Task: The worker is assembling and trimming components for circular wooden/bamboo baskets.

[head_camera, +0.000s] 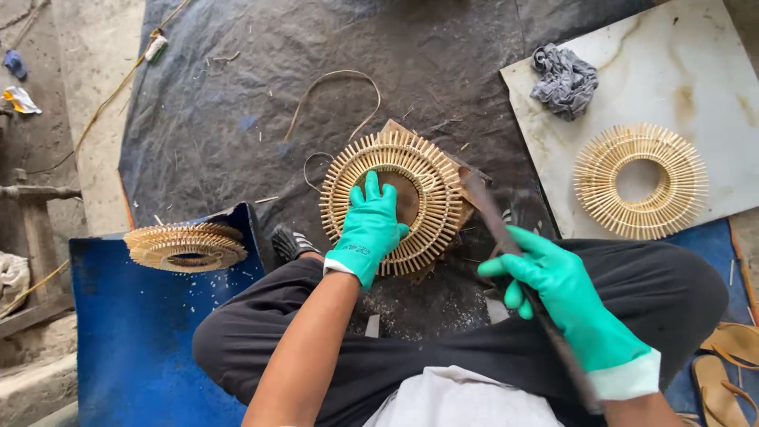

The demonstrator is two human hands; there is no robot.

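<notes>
Wreath [393, 202] of radiating bamboo sticks, round, lying on a wooden block [466, 207] over the dark tarpaulin [237, 95] at centre; left hand [368, 227], green-gloved, pressed flat and spread over its lower rim and hollow middle. Right hand [557, 289], green-gloved, at 4 o'clock, wrapped around a long dark blade [506, 245] whose tip reaches the wreath's right edge. Matching wreaths: a stack [186, 246] at 9 o'clock, one [640, 180] on the marble slab [711, 79] at 2 o'clock beside a grey rag [564, 81].
</notes>
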